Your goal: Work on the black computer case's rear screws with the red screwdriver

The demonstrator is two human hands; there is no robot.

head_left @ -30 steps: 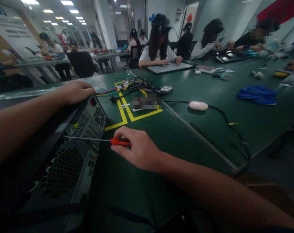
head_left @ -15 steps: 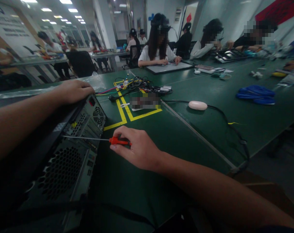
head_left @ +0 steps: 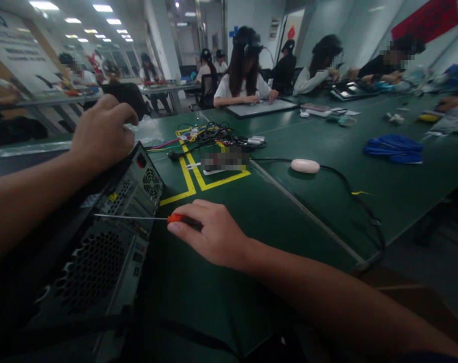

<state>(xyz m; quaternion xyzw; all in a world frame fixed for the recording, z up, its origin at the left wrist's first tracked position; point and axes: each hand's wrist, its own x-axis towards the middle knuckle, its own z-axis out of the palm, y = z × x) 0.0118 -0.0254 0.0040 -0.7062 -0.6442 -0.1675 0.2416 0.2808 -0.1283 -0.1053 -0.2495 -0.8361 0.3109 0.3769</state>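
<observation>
A black computer tower case (head_left: 138, 176) stands at the left, its metal back panel with vents and ports turned toward me. In my right hand (head_left: 213, 234) is a screwdriver with an orange and dark handle (head_left: 176, 218). Its long thin shaft points left, the tip against or close to the edge of the back panel; exact contact cannot be made out. My left hand (head_left: 102, 128) is raised just above the top of the case, fingers loosely bent with the thumb apart, and nothing shows in it.
A tangle of cables (head_left: 217, 133) lies behind the case near yellow tape (head_left: 221, 180) on the green table (head_left: 274, 227). Further right are a pale pink oval case (head_left: 305, 166), a black cable (head_left: 365, 204) and a blue cloth bundle (head_left: 393, 148). Several people work across the table.
My left hand has lifted off the case top, its fingers now bent. My right hand still holds the screwdriver at nearly the same place. The view has shifted slightly.
</observation>
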